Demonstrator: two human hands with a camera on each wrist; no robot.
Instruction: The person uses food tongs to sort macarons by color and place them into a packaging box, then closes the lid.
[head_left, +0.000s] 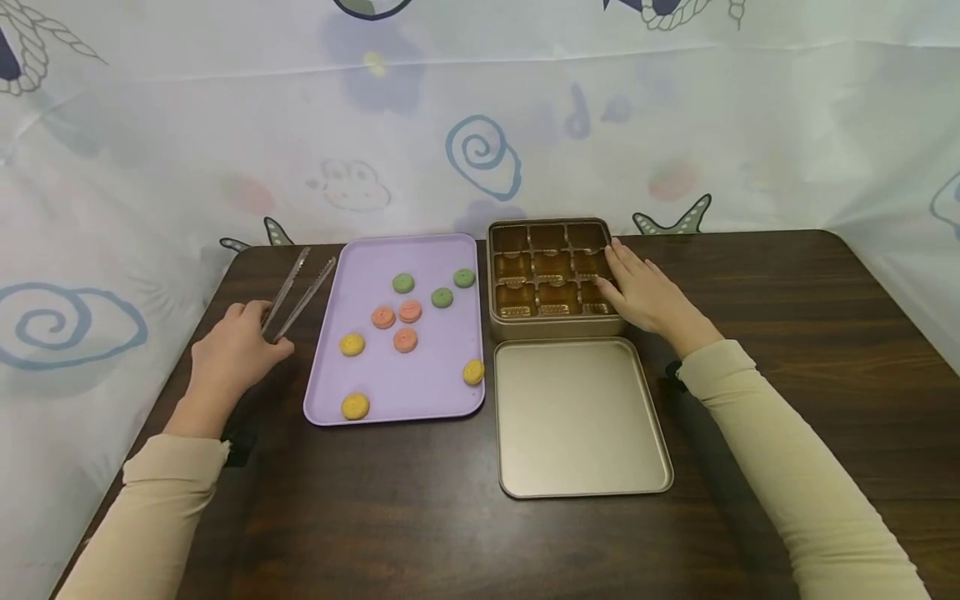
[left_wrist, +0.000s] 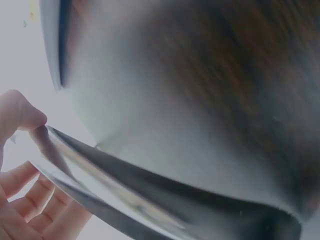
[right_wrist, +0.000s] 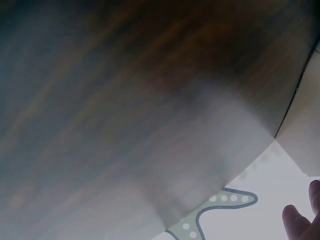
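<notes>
My left hand [head_left: 236, 346] grips a pair of metal tongs [head_left: 286, 289] left of the lilac tray; the tongs' two arms stand apart, pointing away from me. In the left wrist view the thumb and fingers hold the tongs [left_wrist: 115, 187] from either side. On the tray [head_left: 420, 392] lie small round cookies: three green [head_left: 442, 297], three pink [head_left: 405, 340] and three yellow [head_left: 355, 406]. My right hand [head_left: 648, 292], fingers extended, rests on the right rim of a gold tin [head_left: 558, 327]. A brown divided insert [head_left: 552, 265] with several bare compartments sits inside it.
A flat gold lid [head_left: 581, 417] lies in front of the tin, close to the tray's right side. The dark wooden table [head_left: 375, 517] meets a printed white cloth [head_left: 300, 125] at its back edge.
</notes>
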